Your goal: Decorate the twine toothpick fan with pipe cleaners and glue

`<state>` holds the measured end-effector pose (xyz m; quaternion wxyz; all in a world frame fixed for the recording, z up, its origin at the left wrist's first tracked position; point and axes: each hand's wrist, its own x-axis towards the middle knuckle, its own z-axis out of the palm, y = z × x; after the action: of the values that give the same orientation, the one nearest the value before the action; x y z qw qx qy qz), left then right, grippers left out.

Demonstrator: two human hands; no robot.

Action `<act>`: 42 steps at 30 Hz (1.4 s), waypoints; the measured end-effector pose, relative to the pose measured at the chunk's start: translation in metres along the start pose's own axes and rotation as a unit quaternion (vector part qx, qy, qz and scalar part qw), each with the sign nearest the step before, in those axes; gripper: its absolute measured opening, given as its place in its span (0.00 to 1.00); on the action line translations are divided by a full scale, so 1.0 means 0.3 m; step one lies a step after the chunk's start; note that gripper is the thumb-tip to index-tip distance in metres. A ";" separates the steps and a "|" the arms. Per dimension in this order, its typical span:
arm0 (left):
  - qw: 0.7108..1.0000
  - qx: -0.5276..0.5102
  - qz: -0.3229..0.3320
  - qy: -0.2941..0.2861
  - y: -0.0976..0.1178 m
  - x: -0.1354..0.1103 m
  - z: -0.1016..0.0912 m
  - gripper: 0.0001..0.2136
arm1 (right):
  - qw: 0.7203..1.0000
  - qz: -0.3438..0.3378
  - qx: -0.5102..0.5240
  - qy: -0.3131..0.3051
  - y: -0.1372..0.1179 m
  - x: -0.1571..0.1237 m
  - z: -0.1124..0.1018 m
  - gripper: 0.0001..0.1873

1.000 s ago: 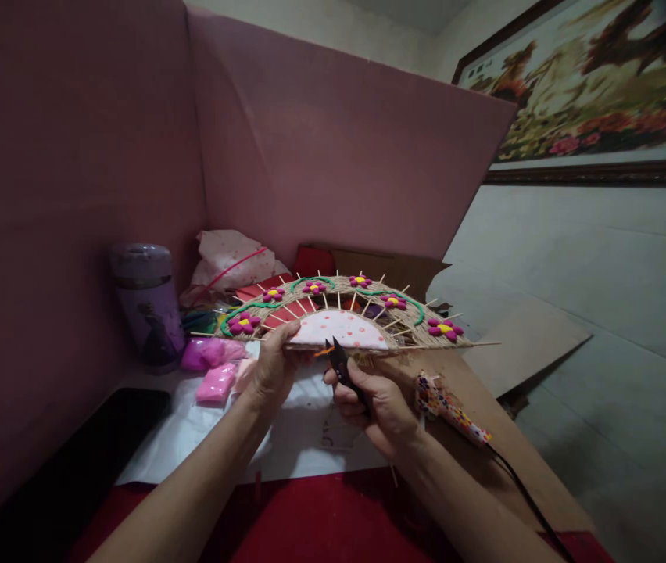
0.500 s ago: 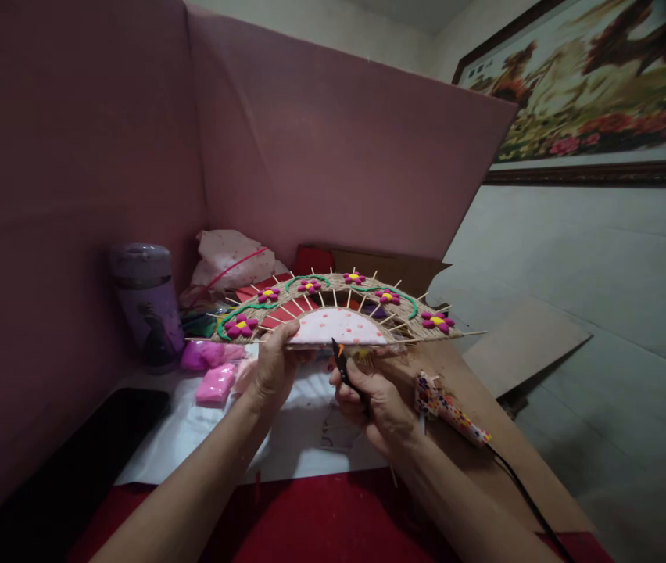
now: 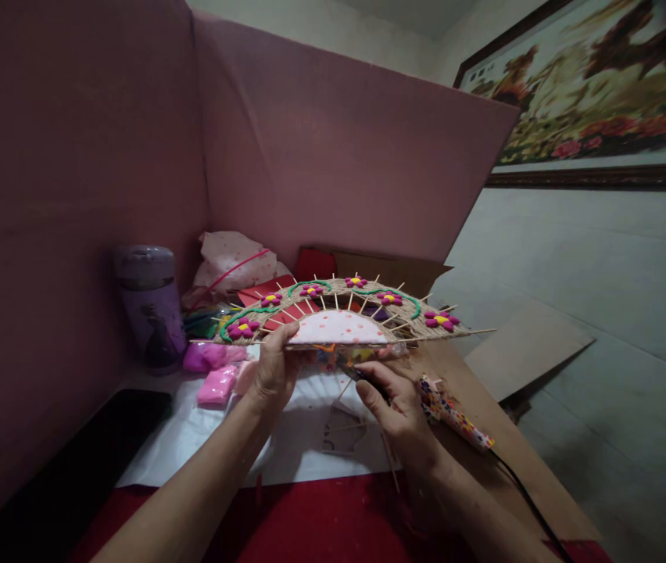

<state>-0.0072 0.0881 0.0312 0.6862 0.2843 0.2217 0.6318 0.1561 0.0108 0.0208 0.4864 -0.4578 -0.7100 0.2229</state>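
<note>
"What does the work at the fan (image 3: 338, 319) call for?"

"A steady edge first, it would seem. The half-round, flower-trimmed piece is held above a white sheet (image 3: 204, 438); the left hand (image 3: 274, 367) would do well to brace it firmly, with the dark tool (image 3: 349, 369) worked lightly and its tip clear of fingers and spotted panel (image 3: 341, 330)."

"Which way does it point?"

"Its long axis runs left to right, nearly level. The flat edge faces the wearer; the arched rim and its sticks point away."

"And the fingers?"

"The left hand's are clamped on the fan, thumb over the panel's left corner, the rest below and partly hidden. The right hand's (image 3: 395, 403) close around the dark tool, below the flat edge; whether its tip touches anything cannot be told."

"Farther out?"

"Pink packets (image 3: 216, 385) near a purple tumbler (image 3: 153, 313) at left; at right, a flower-patterned handle (image 3: 459, 414) on brown board (image 3: 520, 461)."
</note>
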 end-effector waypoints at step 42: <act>1.000 -0.016 0.003 0.005 -0.010 -0.026 0.028 0.06 | 0.858 -0.203 -0.436 0.181 0.007 0.044 0.069 0.12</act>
<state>-0.0004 0.0794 0.0350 0.6880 0.2706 0.2139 0.6385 0.1371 0.0259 0.0170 0.3913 -0.5010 -0.7111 -0.3003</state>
